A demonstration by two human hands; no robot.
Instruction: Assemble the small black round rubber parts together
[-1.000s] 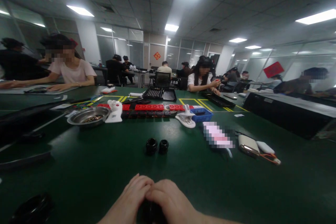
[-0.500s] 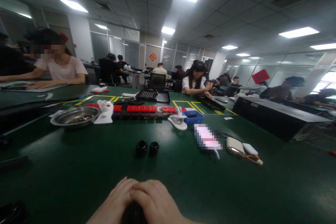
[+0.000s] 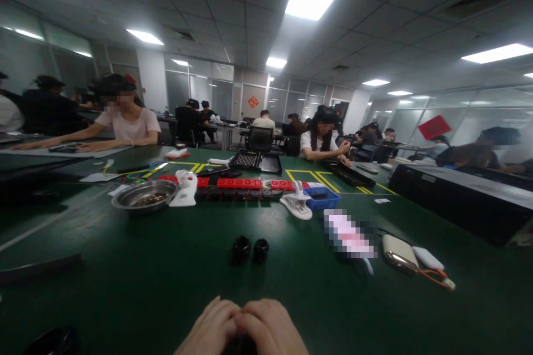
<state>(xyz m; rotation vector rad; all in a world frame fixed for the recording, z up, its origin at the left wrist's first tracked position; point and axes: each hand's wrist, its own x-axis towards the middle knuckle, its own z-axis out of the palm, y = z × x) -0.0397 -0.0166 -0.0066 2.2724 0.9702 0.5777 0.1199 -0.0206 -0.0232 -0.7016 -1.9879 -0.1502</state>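
Note:
At the bottom edge, my left hand [image 3: 214,326] and my right hand [image 3: 271,326] meet with fingers curled and touching. Something dark shows in the gap under them, but I cannot make out whether it is an object or shadow. Just beyond my hands, two black round fittings with open tops, a larger one [image 3: 241,248] and a smaller one [image 3: 261,250], stand side by side on the green tabletop [image 3: 166,272]. Another black rounded thing [image 3: 54,341] is cut off at the lower left.
Farther back are a metal bowl [image 3: 144,205] of small pieces, a white clip stand [image 3: 184,188], a red-and-black strip [image 3: 239,184], a white clamp [image 3: 296,202] and a blue tray [image 3: 322,198]. A beige device [image 3: 400,253] lies right. Co-workers sit across the table.
The view has turned left and slightly up, so the table things appear farther right and lower. My hands stay together; the right fingers overlap the left less than before.

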